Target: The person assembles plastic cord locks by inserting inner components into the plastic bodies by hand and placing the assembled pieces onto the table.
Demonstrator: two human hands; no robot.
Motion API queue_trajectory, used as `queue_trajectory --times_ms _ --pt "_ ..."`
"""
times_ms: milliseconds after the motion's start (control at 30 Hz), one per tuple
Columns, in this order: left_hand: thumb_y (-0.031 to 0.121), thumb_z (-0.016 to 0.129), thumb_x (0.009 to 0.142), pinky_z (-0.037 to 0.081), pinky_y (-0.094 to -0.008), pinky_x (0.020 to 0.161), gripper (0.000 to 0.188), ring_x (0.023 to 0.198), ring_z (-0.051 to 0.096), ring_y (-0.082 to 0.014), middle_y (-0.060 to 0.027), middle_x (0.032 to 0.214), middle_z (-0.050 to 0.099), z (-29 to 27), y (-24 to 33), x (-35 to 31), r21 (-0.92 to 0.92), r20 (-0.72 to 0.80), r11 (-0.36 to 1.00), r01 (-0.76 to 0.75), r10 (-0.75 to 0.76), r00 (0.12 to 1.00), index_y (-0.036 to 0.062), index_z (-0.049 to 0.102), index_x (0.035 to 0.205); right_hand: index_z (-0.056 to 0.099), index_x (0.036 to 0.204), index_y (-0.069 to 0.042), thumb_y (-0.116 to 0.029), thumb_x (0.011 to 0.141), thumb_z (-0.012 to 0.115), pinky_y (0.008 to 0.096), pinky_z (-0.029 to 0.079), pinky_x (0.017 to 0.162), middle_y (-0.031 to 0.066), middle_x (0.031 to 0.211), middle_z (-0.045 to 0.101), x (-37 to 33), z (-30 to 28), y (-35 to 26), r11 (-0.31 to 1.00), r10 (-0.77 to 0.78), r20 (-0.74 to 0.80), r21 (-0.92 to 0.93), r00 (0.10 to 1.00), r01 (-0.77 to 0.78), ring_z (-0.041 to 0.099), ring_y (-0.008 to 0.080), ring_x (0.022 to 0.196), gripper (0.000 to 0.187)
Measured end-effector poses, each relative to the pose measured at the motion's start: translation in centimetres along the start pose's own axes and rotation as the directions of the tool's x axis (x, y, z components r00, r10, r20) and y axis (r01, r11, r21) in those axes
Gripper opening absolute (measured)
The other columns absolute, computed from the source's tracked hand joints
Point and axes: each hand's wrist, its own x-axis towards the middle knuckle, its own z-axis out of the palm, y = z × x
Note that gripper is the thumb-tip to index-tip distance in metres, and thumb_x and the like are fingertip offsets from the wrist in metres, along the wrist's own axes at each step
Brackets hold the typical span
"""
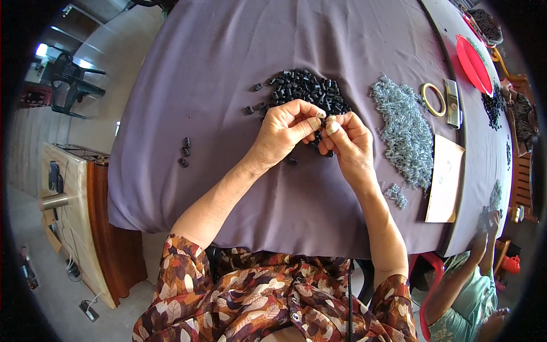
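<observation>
My left hand (pixel 292 126) and my right hand (pixel 348 138) meet fingertip to fingertip over the table, both in a pinch. Between them is a small black plastic part (pixel 323 122), mostly covered by the fingers. Just beyond my hands lies a heap of black cylindrical plastic parts (pixel 310 85), with a few loose ones at its left edge. To the right of my right hand spreads a pile of small shiny metal pieces, like springs or screws (pixel 403 131). A smaller cluster of the same pieces (pixel 396 195) lies nearer me. Three black parts (pixel 185 152) stand apart at the left.
A purple-grey cloth (pixel 199 85) covers the table. On the right lie a yellow tape roll (pixel 425 100), a flat metallic-looking box (pixel 452 104) and a cardboard sheet (pixel 444 179). Beyond are a red tray (pixel 473 64) and another person's arms (pixel 476 251). A wooden cabinet (pixel 108 228) stands left.
</observation>
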Motion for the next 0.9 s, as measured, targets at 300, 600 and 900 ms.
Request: queue_trajectory --times_ms 300,600,900 --pt "0.008 0.06 0.087 0.046 -0.0186 0.058 0.007 0.063 0.053 -0.0044 -0.0002 0.079 0.062 0.0 0.4 -0.2 0.051 0.024 0.999 0.001 -0.003 1.0 0.0046 0.06 0.093 0.053 0.083 -0.003 -0.009 0.085 0.063 0.0265 0.048 0.056 0.0043 0.074 0.057 0.0 -0.4 -0.2 0.99 0.058 0.04 0.124 0.997 -0.063 0.051 0.0088 0.059 0.011" --pt "0.008 0.057 0.089 0.042 -0.0187 0.056 0.002 0.061 0.048 -0.0034 0.0018 0.074 0.058 0.2 0.4 -0.3 0.019 0.108 1.0 -0.019 0.017 0.994 0.0068 0.056 0.087 0.052 0.078 -0.005 -0.013 0.084 0.065 0.0267 0.05 0.053 0.0051 0.073 0.058 0.3 -1.2 -0.7 0.979 0.171 0.102 0.097 0.98 -0.181 0.051 0.0089 0.056 0.016" --pt "0.006 0.057 0.089 0.042 -0.0185 0.053 0.004 0.059 0.049 -0.003 0.0018 0.071 0.057 0.4 0.1 -0.5 0.042 0.076 0.998 -0.036 0.033 0.997 0.0064 0.056 0.084 0.05 0.079 -0.006 -0.015 0.085 0.064 0.0273 0.052 0.055 0.0045 0.074 0.058 0.4 -1.3 -0.5 0.982 0.153 0.177 0.079 0.972 -0.169 0.055 0.0103 0.059 0.018"
